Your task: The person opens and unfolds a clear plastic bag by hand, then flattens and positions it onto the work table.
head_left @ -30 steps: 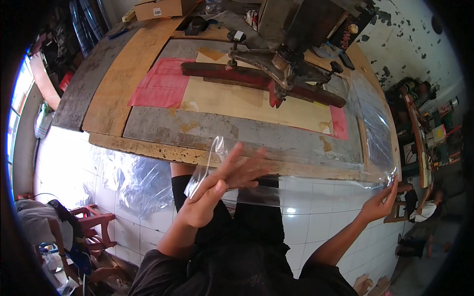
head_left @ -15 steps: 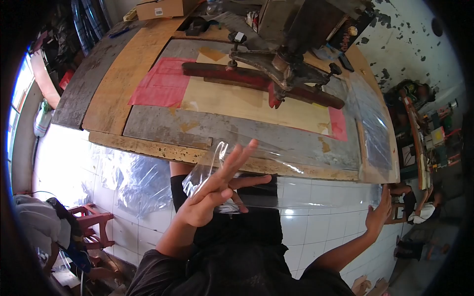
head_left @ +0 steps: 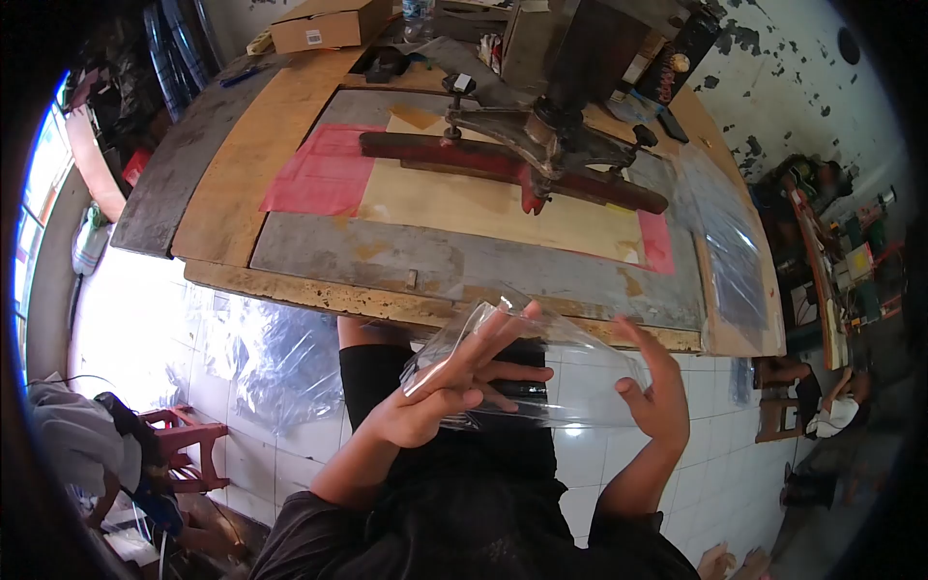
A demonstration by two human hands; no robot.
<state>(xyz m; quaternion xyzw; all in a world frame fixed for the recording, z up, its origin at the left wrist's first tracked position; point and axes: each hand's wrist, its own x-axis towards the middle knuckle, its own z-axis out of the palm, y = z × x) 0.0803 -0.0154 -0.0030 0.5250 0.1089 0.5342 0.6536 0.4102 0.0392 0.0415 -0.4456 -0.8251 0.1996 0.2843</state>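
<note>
A clear plastic sheet, bent and glossy, hangs between my two hands in front of the table edge. My left hand holds its left part; the plastic curves over the stretched fingers, and the thumb lies bent across in front. At the sheet's right end is my right hand, upright with fingers apart and slightly curved. Whether its fingertips touch the plastic I cannot tell. Beyond them, on the worktable, a metal press arm with a long dark red bar sits over a cream sheet with pink ends.
Clear plastic sheets lie on the table's right side. More plastic is on the tiled floor at left, near a red stool. A cardboard box stands at the back. Other people sit at far left and right.
My right hand has moved left and inward from beyond the table's right corner, its fingers now curved. My left hand has shifted slightly right with the plastic sheet, which looks more bunched.
</note>
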